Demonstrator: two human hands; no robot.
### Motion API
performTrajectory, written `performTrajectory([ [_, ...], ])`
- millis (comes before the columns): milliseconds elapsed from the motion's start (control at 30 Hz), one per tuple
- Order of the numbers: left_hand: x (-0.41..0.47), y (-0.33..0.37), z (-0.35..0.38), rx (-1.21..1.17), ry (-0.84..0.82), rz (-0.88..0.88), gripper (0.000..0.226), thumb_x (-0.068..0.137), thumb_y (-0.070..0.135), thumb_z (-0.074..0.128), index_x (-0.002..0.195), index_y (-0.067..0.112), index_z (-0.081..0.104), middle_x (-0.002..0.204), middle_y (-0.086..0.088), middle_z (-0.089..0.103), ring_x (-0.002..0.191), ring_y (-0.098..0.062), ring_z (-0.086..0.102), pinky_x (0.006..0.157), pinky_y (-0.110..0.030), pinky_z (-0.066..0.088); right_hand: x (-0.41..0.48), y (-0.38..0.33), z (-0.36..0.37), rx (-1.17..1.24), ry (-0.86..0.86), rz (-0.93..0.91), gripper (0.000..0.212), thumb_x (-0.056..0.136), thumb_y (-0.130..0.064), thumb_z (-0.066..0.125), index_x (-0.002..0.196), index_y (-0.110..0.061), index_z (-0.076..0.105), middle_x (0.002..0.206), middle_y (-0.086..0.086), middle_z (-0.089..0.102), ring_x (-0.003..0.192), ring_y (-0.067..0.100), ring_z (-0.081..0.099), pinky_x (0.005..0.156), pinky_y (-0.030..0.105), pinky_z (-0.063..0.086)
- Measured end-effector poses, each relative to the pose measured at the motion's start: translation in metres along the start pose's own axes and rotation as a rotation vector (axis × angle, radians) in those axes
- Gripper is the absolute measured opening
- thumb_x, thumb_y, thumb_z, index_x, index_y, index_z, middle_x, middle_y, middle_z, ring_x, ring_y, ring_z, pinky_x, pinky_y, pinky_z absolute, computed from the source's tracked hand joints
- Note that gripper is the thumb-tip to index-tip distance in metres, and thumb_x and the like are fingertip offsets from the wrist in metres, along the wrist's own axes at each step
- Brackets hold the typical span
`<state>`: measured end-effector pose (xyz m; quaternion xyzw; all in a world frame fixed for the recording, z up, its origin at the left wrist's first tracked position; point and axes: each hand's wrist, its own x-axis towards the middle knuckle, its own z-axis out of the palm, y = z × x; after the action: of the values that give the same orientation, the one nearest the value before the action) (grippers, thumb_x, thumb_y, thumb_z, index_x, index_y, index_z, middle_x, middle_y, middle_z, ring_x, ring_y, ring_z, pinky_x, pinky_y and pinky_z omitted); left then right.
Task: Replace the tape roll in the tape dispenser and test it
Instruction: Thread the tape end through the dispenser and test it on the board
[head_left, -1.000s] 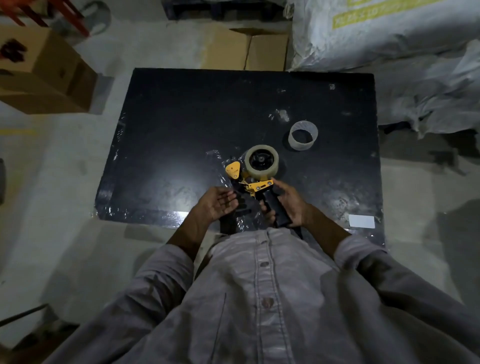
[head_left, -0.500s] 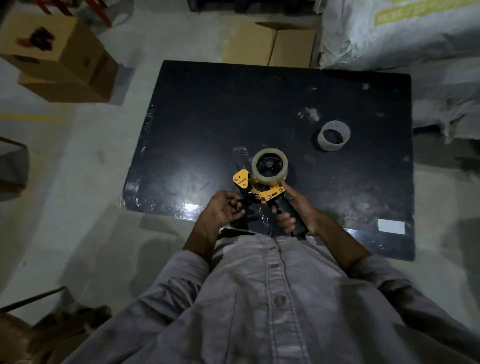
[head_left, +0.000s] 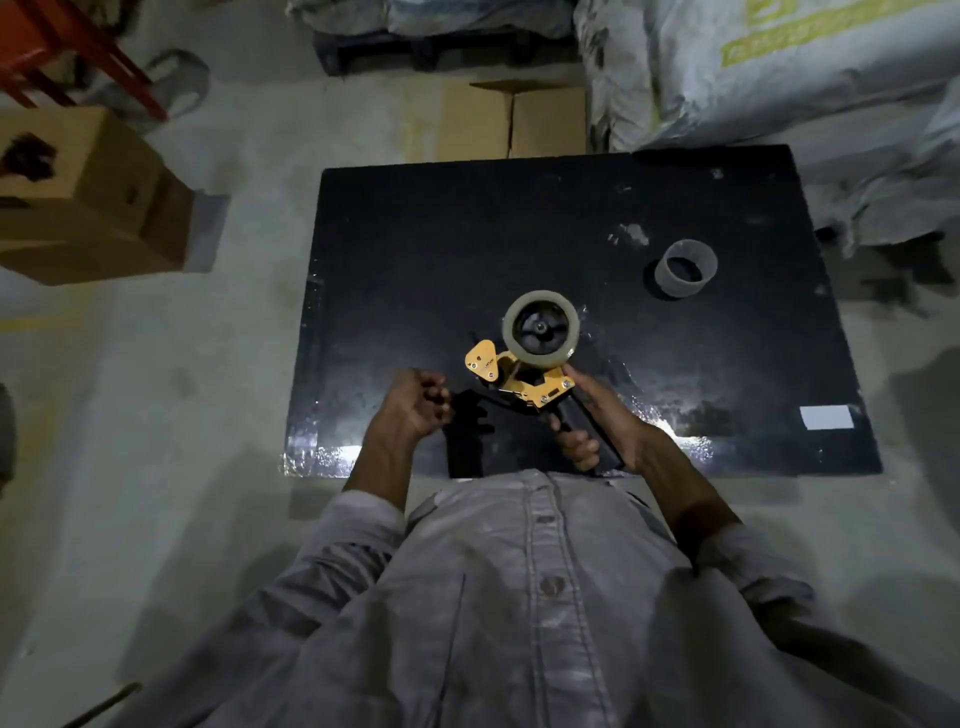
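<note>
Over near edge of black table (head_left: 415, 260): left hand (head_left: 415, 402) hovered beside tape dispenser (head_left: 519, 379), fingers curled together, pinching nothing visible. New tape roll (head_left: 540, 328) already seated on hub. Right hand (head_left: 597, 421) wrapped dispenser handle. Empty core (head_left: 685, 267) stood well apart, far right. Threading step likely; next move needed tape end found, pulled through.

The room was dim and the picture soft, grainy. Glare flared along the near edge of the black board (head_left: 571, 218). Hand shadows fell on it. Boxes (head_left: 88, 192) at the edges curved, blurred.
</note>
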<state>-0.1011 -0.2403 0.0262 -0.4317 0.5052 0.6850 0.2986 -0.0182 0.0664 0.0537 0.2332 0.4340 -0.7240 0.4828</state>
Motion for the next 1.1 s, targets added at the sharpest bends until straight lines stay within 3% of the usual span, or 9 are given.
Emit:
performTrajectory([
  [67,0.007,0.018,-0.024,-0.033,0.004,0.043,0.028,0.099,0.007,0.044,0.074,0.016,0.050,0.049,0.003,0.038,0.044,-0.014,0.044,0.041,-0.017,0.033,-0.002,0.012,0.005,0.050,0.037,-0.007,0.084,0.097,-0.094,0.048,0.088,-0.012,0.063,0.053,0.000,0.037,0.036,0.012,0.034,0.042,0.020,0.029],
  [167,0.018,0.036,-0.049,0.112,-0.052,0.091,0.026,0.099,0.010,0.047,0.076,0.015,0.056,0.051,0.003,0.039,0.057,-0.017,0.045,0.042,-0.020,0.035,-0.003,0.032,0.016,0.056,0.114,-0.049,0.084,0.095,-0.095,0.051,0.088,-0.012,0.065,0.054,0.000,0.037,0.036,0.013,0.033,0.044,0.022,0.027],
  [333,0.034,0.051,-0.069,0.689,-0.118,0.291,0.013,0.101,0.017,0.066,0.089,0.015,0.066,0.068,-0.003,0.050,0.062,-0.019,0.055,0.049,-0.028,0.049,0.009,0.068,0.038,-0.025,0.239,-0.187,0.086,0.090,-0.093,0.059,0.087,-0.008,0.066,0.059,0.008,0.038,0.038,0.016,0.035,0.039,0.024,0.028],
  [467,0.051,0.065,-0.073,1.129,-0.183,0.581,0.030,0.110,0.029,0.069,0.082,0.017,0.066,0.072,-0.010,0.061,0.063,-0.026,0.059,0.056,-0.033,0.050,0.020,0.104,0.048,-0.093,0.363,-0.382,0.100,0.090,-0.091,0.069,0.102,0.008,0.068,0.080,0.026,0.050,0.053,0.025,0.039,0.045,0.027,0.035],
  [633,0.066,0.074,-0.047,1.521,-0.061,0.795,0.032,0.103,0.044,0.069,0.080,0.023,0.063,0.077,0.001,0.068,0.081,-0.030,0.070,0.067,-0.034,0.046,0.027,0.120,0.070,-0.200,0.500,-0.481,0.104,0.074,-0.097,0.076,0.086,0.006,0.068,0.063,0.019,0.052,0.046,0.019,0.045,0.048,0.026,0.034],
  [767,0.053,0.069,-0.020,1.743,-0.020,0.945,0.018,0.105,0.040,0.062,0.102,0.022,0.062,0.114,-0.014,0.075,0.109,-0.038,0.072,0.092,-0.045,0.057,0.034,0.126,0.069,-0.405,0.647,-0.490,0.055,0.092,-0.083,0.073,0.070,-0.033,0.070,0.055,-0.013,0.058,0.047,0.000,0.051,0.058,0.029,0.037],
  [833,0.050,0.066,-0.009,1.799,-0.010,0.994,0.020,0.106,0.035,0.062,0.115,0.017,0.064,0.127,-0.015,0.074,0.118,-0.040,0.071,0.097,-0.046,0.054,0.034,0.129,0.067,-0.524,0.724,-0.481,0.052,0.102,-0.069,0.072,0.066,-0.033,0.065,0.054,-0.018,0.061,0.051,-0.001,0.056,0.063,0.031,0.040],
  [967,0.050,0.065,0.002,1.833,-0.027,1.043,0.018,0.103,0.025,0.064,0.117,0.015,0.064,0.128,-0.013,0.073,0.120,-0.039,0.071,0.096,-0.047,0.054,0.041,0.131,0.068,-0.643,0.793,-0.449,0.048,0.102,-0.073,0.070,0.089,-0.028,0.078,0.080,-0.021,0.079,0.081,-0.009,0.072,0.081,0.032,0.057],
  [1100,0.051,0.074,0.009,1.831,-0.004,1.050,0.022,0.103,0.028,0.065,0.119,0.013,0.063,0.131,-0.015,0.072,0.121,-0.042,0.070,0.096,-0.048,0.055,0.049,0.131,0.068,-0.649,0.823,-0.418,0.087,0.090,-0.100,0.056,0.117,-0.022,0.082,0.109,-0.006,0.085,0.108,0.015,0.079,0.106,0.046,0.062],
])
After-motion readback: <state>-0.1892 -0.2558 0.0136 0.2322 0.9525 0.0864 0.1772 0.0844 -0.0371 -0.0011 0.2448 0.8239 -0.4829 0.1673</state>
